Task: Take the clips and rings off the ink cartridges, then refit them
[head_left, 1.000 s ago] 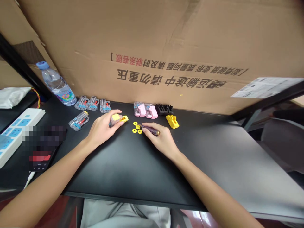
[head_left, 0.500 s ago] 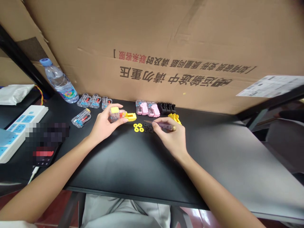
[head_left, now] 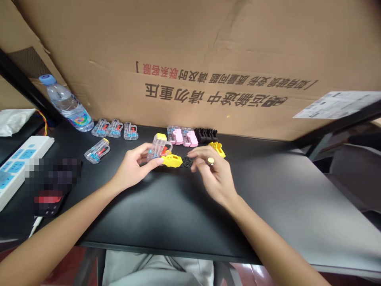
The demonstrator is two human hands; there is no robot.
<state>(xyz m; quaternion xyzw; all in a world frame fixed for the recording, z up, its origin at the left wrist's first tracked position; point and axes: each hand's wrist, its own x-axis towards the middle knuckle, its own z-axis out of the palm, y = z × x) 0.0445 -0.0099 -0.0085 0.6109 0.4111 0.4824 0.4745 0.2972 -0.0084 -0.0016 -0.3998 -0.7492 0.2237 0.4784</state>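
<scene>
Left hand (head_left: pixel 133 167): pinching clear casing (head_left: pixel 158 148) with yellow part (head_left: pixel 173 161). Right hand (head_left: pixel 216 174): curled round a tool (head_left: pixel 211 161). Casing presumably light, stiff, slippery; best held by its sides.

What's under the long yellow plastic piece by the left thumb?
Small black rings show past the long yellow plastic piece, on the black tabletop. Whatever's directly beneath is covered by the piece and left hand.

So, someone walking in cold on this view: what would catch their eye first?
Probably the big cardboard sheet behind the table, with its upside-down black and red print. Next, near the middle, the bright yellow part held in the left hand along with a clear plastic piece. Then the blue-capped bottle at the table's back left.
</scene>
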